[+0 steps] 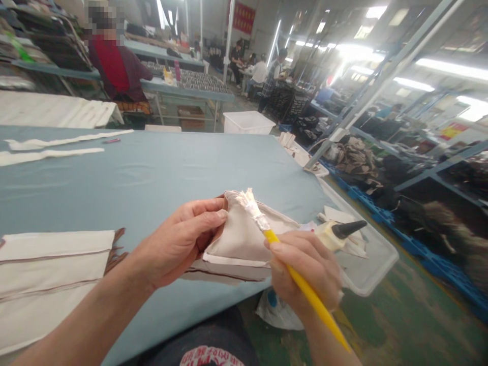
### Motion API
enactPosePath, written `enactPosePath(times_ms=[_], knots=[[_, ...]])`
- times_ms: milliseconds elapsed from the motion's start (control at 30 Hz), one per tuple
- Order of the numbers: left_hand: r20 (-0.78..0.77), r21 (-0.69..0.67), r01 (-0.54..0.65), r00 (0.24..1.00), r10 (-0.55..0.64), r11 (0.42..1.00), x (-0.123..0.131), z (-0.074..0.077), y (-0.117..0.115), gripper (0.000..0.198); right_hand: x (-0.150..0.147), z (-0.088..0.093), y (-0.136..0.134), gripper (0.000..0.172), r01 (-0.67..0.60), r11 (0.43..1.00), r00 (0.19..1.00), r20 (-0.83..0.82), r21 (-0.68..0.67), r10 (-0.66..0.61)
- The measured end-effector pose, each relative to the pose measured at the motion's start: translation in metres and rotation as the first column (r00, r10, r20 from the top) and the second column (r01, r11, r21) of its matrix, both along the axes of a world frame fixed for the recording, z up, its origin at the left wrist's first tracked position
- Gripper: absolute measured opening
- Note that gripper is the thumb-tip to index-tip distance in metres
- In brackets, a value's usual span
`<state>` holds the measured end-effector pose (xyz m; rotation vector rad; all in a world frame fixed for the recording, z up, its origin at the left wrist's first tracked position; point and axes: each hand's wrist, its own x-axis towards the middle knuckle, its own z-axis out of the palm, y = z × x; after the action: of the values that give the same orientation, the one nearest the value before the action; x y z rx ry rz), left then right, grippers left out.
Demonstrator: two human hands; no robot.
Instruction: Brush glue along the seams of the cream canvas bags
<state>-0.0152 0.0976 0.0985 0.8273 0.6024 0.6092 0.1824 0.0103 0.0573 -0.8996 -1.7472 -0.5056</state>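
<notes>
The left hand (183,236) grasps the left edge of a beige sewn fabric piece (240,234), with the thumb pressed on its upper face and the other fingers bent behind and below it, so they are partly hidden. This piece is held at the near edge of the table (183,168), which has a blue-grey cover; whether it also rests on the cover, I cannot tell.

The right hand (305,269) is closed around the yellow handle of a brush (272,236), in the manner of a pen, thumb and forefinger near the upper part of the handle. The whitish, clotted bristles (249,203) are at the far edge of the piece; whether they touch it is not clear.

Just beyond the right hand is a bottle with a black nozzle (345,230), near a translucent plastic tray (371,277). Near the left forearm, cream panels (57,277) lie on the table.
</notes>
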Motion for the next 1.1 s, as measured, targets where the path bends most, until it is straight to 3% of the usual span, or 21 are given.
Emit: enactPosePath(times_ms=[400,633,833,933,1100], knots=[[-0.018,0.029,-0.008,1.0,0.008,1.0,-0.004,-0.005,-0.003,0.046,-0.002,0.008,-0.009,0.014,0.042,0.997,0.997,0.071,-0.072,-0.037],[-0.017,0.056,0.015,1.0,-0.014,0.998,-0.009,-0.007,-0.005,0.043,0.005,0.002,-0.018,0.023,0.119,0.993,0.993,0.025,-0.005,-0.119],[0.02,0.05,0.105,0.994,-0.106,0.993,-0.007,-0.002,-0.012,0.037,-0.004,-0.008,0.011,0.017,0.321,0.947,0.934,-0.156,-0.027,-0.321],[0.018,0.052,0.104,0.994,-0.105,0.993,-0.007,-0.003,-0.014,0.039,-0.009,-0.01,0.022,0.014,0.322,0.942,0.928,-0.166,-0.097,-0.334],[-0.015,0.131,0.091,0.996,-0.09,0.987,-0.022,-0.013,-0.009,0.049,-0.007,0.005,0.021,0.015,0.347,0.936,0.919,-0.179,-0.051,-0.351]])
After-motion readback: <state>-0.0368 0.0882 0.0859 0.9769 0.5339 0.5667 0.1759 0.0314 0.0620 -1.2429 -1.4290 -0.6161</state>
